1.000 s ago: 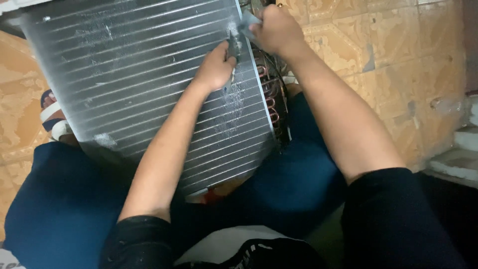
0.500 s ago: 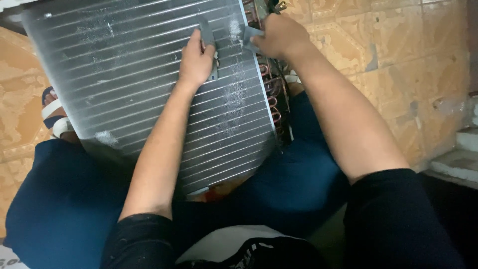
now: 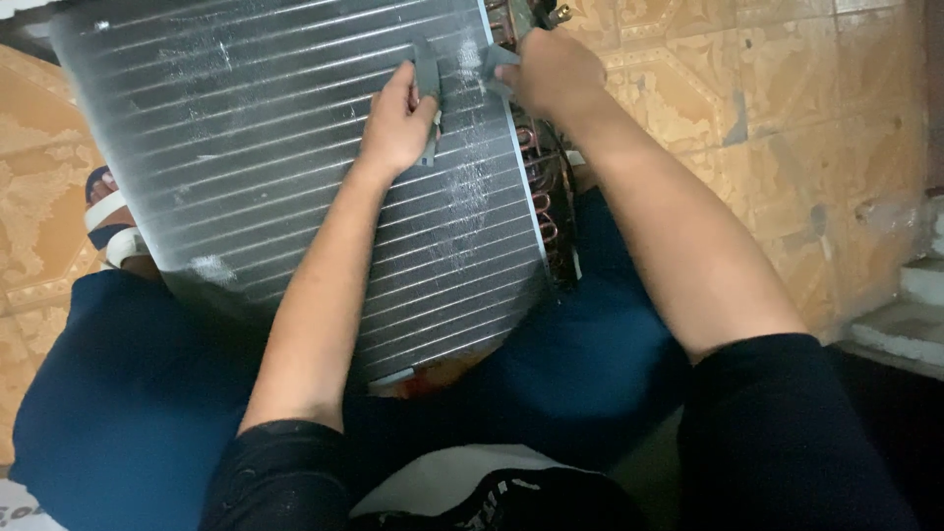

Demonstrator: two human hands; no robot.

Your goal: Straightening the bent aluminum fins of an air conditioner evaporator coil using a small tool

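A large silver finned coil [image 3: 246, 147] rests tilted across my lap, with dusty white patches on its face. My left hand [image 3: 393, 123] lies on the upper part of the fins and pinches a narrow grey strip [image 3: 428, 84] that stands upright against them. My right hand [image 3: 556, 74] is closed at the coil's top right edge on a second small grey piece [image 3: 497, 61]. Below that hand, copper tube bends [image 3: 546, 197] run down the coil's right side. The two hands are about a hand's width apart.
My legs in dark blue trousers [image 3: 118, 393] support the coil. A foot in a white-strapped sandal [image 3: 108, 216] shows at the left. Patterned tan floor tiles [image 3: 787, 118] lie around, and a pale step [image 3: 914, 295] rises at the right edge.
My left hand slid a little left and up over the fins, taking the grey strip with it. The right hand stayed at the top right edge.
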